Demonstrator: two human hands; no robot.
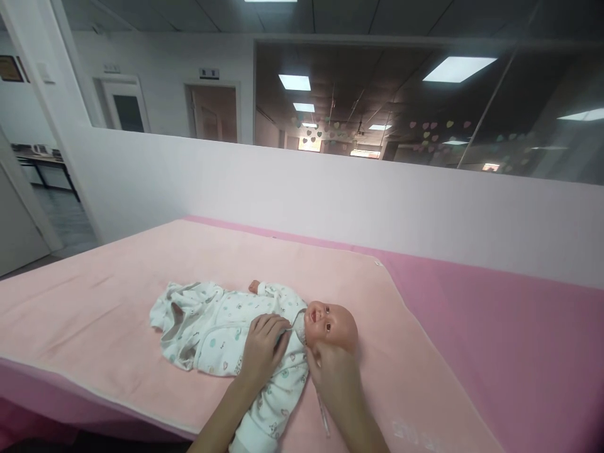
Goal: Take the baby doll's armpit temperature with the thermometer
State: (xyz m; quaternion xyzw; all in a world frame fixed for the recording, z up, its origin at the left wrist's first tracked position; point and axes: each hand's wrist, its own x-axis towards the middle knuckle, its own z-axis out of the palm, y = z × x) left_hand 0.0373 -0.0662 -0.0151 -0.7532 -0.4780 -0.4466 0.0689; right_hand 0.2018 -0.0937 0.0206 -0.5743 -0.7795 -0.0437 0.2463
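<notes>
A baby doll [333,324] lies on its back, its bare head to the right and its face turned up. It wears a white printed romper [221,343], loose and rumpled at the leg end. My left hand [264,346] rests on the doll's chest, fingers bent towards the thumb, with a small blue-green edge showing between them. My right hand [335,371] is closed against the doll's cheek and neck; its fingertips are partly hidden. Below it a thin clear stick [323,415] slants down, its upper end running behind the hand, so I cannot tell whether it is held.
A peach blanket [117,277] covers most of the pink padded surface [509,327]. Behind stands a low white wall [306,189] with a window [401,107] above it. A doorway and a table [44,160] are at the far left.
</notes>
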